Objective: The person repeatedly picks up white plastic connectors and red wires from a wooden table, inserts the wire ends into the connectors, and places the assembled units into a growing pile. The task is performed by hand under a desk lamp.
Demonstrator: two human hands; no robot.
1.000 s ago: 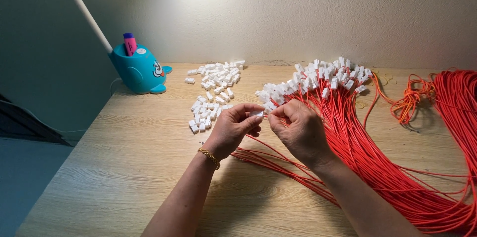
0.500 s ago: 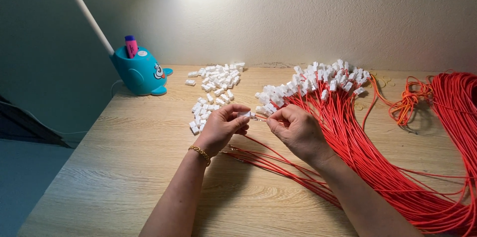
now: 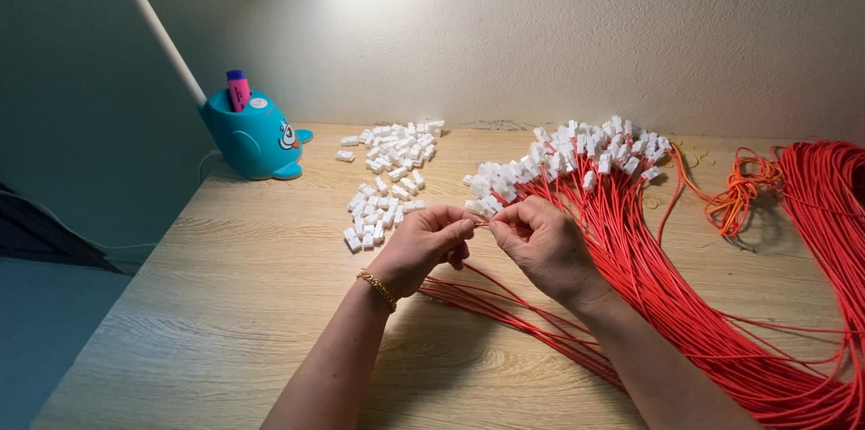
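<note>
At the counter's (image 3: 225, 304) far left corner stands a blue animal-shaped lamp base (image 3: 254, 137) with a pink marker (image 3: 238, 89) in it, its white neck rising out of view. To its right, toward the far edge, lies a loose heap of white connector housings (image 3: 387, 173) with no wires in them: the stock that appears left to do. Near the counter's middle the left hand (image 3: 423, 245) has its fingers pinched shut on something small and pale at the tips, seemingly one housing, though it is too small to tell for sure. Touching it tip to tip, the right hand (image 3: 545, 245) pinches the end of a red wire (image 3: 505, 299) that trails back toward the near edge. Just beyond the hands, a fan of red wires already capped with white housings (image 3: 577, 155) spreads toward the far edge, and this finished lot looks larger than the loose heap. Along the right edge runs a thick bundle of red wire (image 3: 824, 241), with an orange tangle (image 3: 743, 191) beside it; whether its ends are fitted cannot be told.
</note>
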